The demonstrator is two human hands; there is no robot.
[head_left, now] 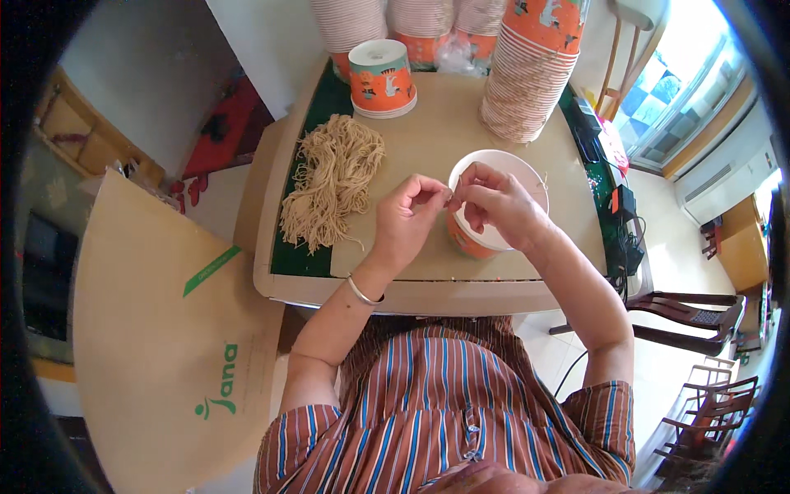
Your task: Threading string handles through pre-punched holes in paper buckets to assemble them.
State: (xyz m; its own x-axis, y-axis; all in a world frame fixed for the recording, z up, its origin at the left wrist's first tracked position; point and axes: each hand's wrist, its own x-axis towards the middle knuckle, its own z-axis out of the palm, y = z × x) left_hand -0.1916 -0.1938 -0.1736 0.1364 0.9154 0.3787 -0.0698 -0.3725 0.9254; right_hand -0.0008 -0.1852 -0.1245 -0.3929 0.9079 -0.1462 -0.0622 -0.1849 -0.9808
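My left hand (pixel 411 212) and my right hand (pixel 502 202) meet fingertip to fingertip over the left rim of a paper bucket (pixel 514 169). The bucket stands upright, white inside and orange outside. Both hands are pinched closed; what lies between the fingertips is too small to make out. A short end of beige cord (pixel 545 183) shows at the bucket's right rim. To the left of my hands lies a loose heap of beige cords (pixel 333 177), touched by neither hand.
An upside-down orange and green bucket (pixel 383 86) sits behind the cords. Tall stacks of nested buckets (pixel 527 90) line the table's far side. Black adapters and cables (pixel 629 239) run along the right edge. A large cardboard box (pixel 164 329) stands at the left.
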